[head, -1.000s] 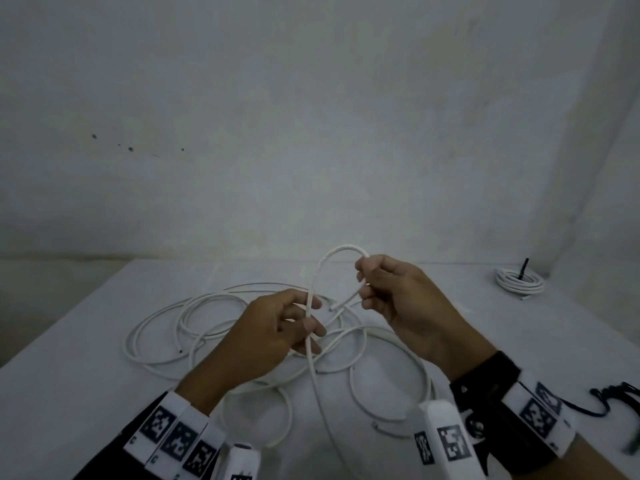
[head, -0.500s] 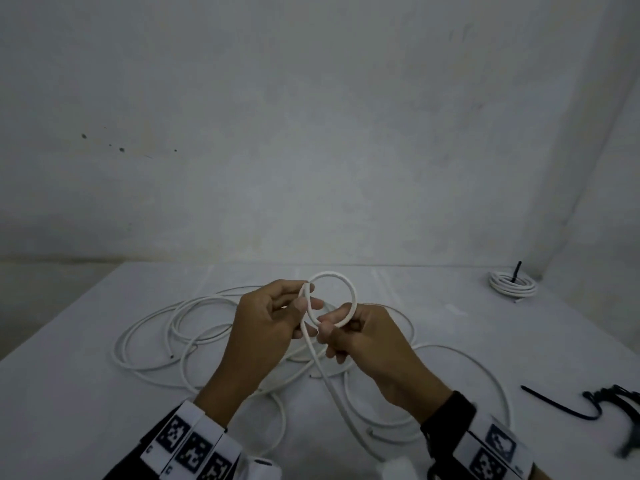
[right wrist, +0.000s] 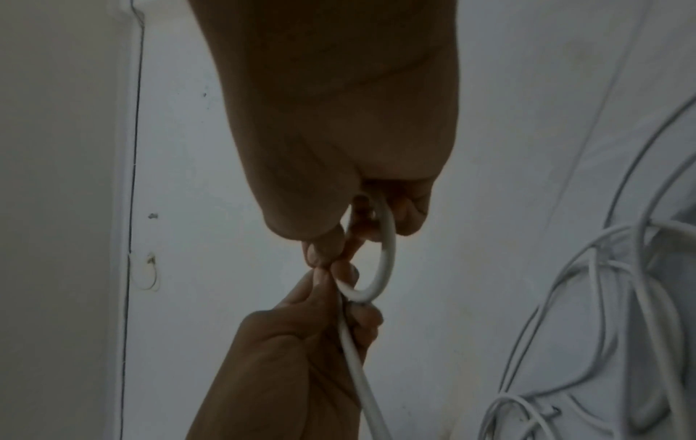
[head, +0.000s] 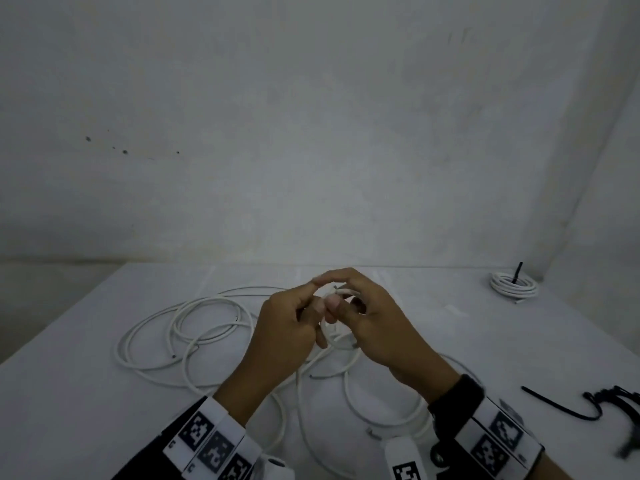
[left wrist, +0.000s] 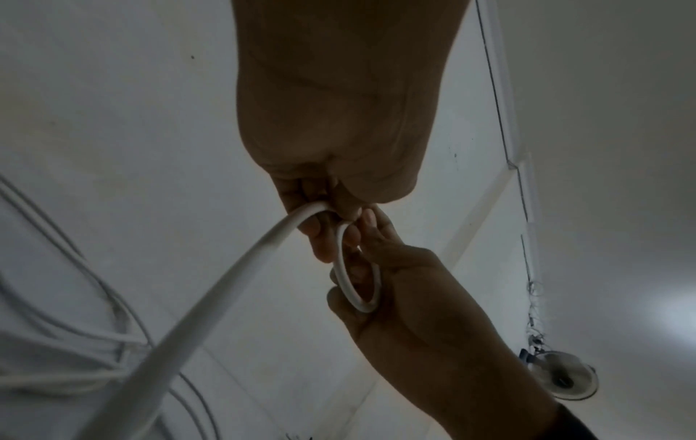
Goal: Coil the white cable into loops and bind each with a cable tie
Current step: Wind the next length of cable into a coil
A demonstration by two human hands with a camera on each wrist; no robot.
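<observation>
1. Markers in black and white are worn on both wrists; no writing can be read.
2. Cable (head: 207,327) sprawls on the counter (head: 69,393); one small loop (left wrist: 357,285) is pinched by the left hand (head: 287,330) and right hand (head: 377,327), half hidden.

A pale table (head: 86,393) stands against a stained wall (head: 311,133).

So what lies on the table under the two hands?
Under the left hand and right hand, loose white cable strands cross on the table. The stretch directly beneath the hands is covered.
</observation>
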